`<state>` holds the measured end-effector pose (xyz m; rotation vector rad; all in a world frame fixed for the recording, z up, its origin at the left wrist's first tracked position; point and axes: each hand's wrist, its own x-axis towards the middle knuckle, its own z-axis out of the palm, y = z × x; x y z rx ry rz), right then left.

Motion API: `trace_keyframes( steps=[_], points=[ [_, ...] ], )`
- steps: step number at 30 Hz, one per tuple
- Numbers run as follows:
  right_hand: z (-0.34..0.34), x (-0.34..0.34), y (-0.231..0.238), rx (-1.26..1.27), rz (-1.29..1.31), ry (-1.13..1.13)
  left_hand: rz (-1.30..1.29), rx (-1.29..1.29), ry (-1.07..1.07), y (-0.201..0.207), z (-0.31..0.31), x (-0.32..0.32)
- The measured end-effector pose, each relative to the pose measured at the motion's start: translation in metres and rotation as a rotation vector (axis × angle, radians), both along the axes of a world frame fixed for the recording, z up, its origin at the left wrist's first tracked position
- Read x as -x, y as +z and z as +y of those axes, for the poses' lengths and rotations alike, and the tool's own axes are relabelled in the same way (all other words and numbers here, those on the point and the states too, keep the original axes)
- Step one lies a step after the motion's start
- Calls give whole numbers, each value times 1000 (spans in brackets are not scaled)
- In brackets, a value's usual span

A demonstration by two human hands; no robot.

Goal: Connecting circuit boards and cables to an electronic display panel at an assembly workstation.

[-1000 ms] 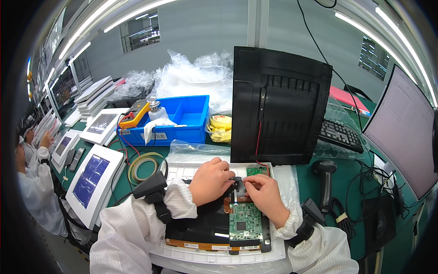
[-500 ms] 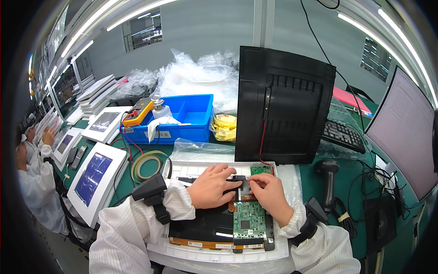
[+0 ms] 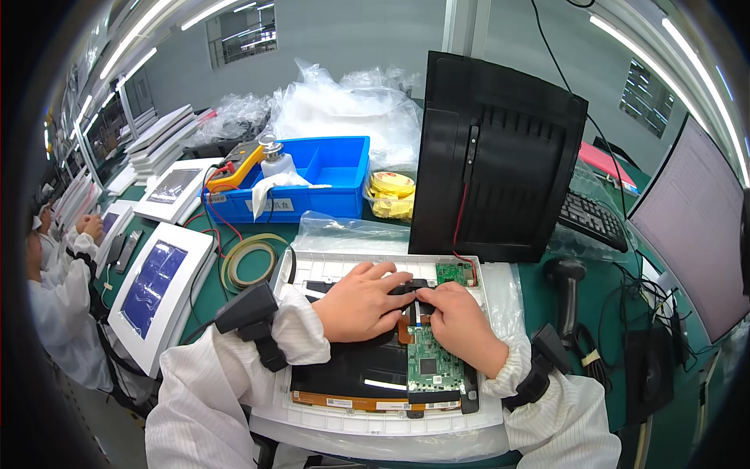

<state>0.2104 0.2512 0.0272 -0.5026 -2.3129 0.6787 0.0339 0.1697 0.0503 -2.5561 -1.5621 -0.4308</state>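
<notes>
At twelve o'clock from the hands stood an upright black back cover [image 3: 500, 156], and below it lay a white housing [image 3: 344, 270] carrying a dark panel [image 3: 351, 371] and a green circuit board [image 3: 432, 363]. Over the board's twelve o'clock edge the left hand [image 3: 359, 301] lay flat with fingers extended, while the right hand [image 3: 457, 320] curled, both sets of fingertips pressing a black strip [image 3: 412, 288].

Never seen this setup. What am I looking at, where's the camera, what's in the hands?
No robot here: a person in white sleeves works with bare hands. The one picture comes from a fisheye camera on their head, looking down, so edges bend. The left hand and right hand press side by side on a small black strip atop an opened white tray-like housing holding a black panel and a green circuit board. Behind stand a black monitor back and a blue bin. Neither hand visibly grips anything.
</notes>
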Motion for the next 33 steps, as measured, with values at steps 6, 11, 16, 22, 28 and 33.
trace_keyframes(
  steps=[6,11,16,22,28,33],
  points=[
    [-6,1,8,-196,-189,41,43,2,21,-3,-3,-3],
    [1,-2,1,-10,-12,-47,-40,-33,119,12,-16,4],
    [1,-3,0,18,-27,-26,-283,-186,363,62,-62,44],
    [-2,-2,5,-21,-40,12,-298,-397,537,91,-132,77],
    [-8,0,16,-72,-245,34,-353,-418,640,82,-163,87],
    [-4,-4,10,-82,-215,21,-324,-407,612,75,-159,81]
  ],
)
